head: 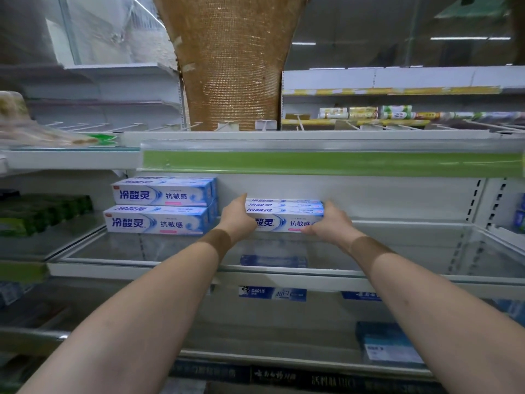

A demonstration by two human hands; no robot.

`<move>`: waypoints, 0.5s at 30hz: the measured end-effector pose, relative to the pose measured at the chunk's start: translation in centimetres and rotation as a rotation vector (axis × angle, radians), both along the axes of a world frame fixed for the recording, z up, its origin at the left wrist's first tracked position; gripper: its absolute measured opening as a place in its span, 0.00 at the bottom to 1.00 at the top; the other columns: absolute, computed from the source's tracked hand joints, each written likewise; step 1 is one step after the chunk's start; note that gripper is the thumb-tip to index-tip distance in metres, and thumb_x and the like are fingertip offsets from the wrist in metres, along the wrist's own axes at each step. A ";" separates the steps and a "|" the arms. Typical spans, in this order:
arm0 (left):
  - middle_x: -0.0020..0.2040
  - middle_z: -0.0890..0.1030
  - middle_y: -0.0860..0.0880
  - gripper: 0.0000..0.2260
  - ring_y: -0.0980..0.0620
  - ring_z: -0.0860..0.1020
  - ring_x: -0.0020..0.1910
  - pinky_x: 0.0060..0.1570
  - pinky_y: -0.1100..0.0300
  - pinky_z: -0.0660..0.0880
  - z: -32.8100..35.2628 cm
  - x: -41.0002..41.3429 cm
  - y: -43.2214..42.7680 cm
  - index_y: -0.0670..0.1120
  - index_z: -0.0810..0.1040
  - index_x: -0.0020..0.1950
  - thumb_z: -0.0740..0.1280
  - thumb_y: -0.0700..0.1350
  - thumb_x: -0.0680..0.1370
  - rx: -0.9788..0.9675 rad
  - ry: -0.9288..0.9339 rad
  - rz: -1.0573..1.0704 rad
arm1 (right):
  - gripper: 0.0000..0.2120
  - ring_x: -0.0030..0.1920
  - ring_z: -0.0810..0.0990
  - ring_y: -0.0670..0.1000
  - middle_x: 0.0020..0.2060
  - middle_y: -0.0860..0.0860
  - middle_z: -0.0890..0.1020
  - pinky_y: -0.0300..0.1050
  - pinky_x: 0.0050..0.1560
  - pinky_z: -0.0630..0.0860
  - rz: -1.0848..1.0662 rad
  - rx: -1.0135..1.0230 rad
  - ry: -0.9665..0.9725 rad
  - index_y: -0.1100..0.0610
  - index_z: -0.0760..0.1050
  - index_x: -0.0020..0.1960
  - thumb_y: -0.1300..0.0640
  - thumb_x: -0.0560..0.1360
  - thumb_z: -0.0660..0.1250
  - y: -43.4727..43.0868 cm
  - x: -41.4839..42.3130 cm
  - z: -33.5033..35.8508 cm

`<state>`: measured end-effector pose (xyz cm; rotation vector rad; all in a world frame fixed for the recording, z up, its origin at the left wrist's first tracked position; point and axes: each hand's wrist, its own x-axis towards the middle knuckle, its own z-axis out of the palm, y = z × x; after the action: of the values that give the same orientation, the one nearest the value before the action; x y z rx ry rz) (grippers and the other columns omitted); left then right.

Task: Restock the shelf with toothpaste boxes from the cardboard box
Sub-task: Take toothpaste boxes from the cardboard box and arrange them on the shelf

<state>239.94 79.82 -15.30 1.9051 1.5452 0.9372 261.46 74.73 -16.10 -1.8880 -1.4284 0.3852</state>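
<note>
We hold a bundle of toothpaste boxes (284, 214) at both ends, low over the shelf (397, 231)

Our left hand (238, 220) presses flat against the bundle's left end and our right hand (329, 223) clasps its right end, fingers curled under the front edge; whether the boxes rest on the shelf or hang just above it we cannot tell. Just to the left, apart from the bundle, stand stacked toothpaste boxes (162, 206) two layers high, under a green price strip (341, 163)

White store shelving (284, 135) with green edge strip (326, 163), a woven brown pillar (233, 66) behind, ceiling strip lights (454, 38) above.
</note>
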 end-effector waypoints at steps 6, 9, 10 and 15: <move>0.76 0.70 0.46 0.31 0.46 0.69 0.74 0.73 0.58 0.64 0.6 -0.3 -1.7 0.47 0.64 0.80 0.67 0.40 0.77 0.076 0.030 0.005 | 0.47 0.75 0.61 0.60 0.74 0.56 0.66 0.53 0.74 0.61 0.074 0.097 -0.379 0.55 0.55 0.79 0.39 0.70 0.72 -0.5 -2.0 1.2; 0.77 0.68 0.44 0.30 0.47 0.65 0.77 0.76 0.58 0.58 0.8 -0.5 -2.8 0.44 0.65 0.79 0.70 0.45 0.78 0.180 0.101 0.010 | 0.45 0.72 0.65 0.61 0.72 0.55 0.69 0.54 0.72 0.63 0.130 0.129 -0.478 0.52 0.58 0.78 0.36 0.70 0.71 -0.6 -3.7 1.3; 0.78 0.67 0.43 0.30 0.47 0.63 0.78 0.76 0.58 0.56 1.0 -0.8 -3.3 0.44 0.65 0.79 0.70 0.48 0.79 0.214 0.142 0.021 | 0.44 0.71 0.66 0.61 0.71 0.55 0.70 0.54 0.72 0.63 0.150 0.143 -0.504 0.52 0.58 0.78 0.36 0.70 0.71 -0.7 -4.4 1.3; 0.81 0.60 0.46 0.31 0.47 0.58 0.80 0.76 0.59 0.53 1.2 -4.7 -6.2 0.50 0.64 0.80 0.68 0.57 0.80 0.267 0.354 0.167 | 0.41 0.75 0.61 0.63 0.72 0.55 0.69 0.58 0.75 0.57 0.321 0.183 -0.501 0.51 0.60 0.77 0.35 0.70 0.69 -0.8 -8.9 1.0</move>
<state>235.25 73.62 -14.08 2.2525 1.8848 0.9534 252.55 73.92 -15.12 -1.6731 -2.0323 -0.0846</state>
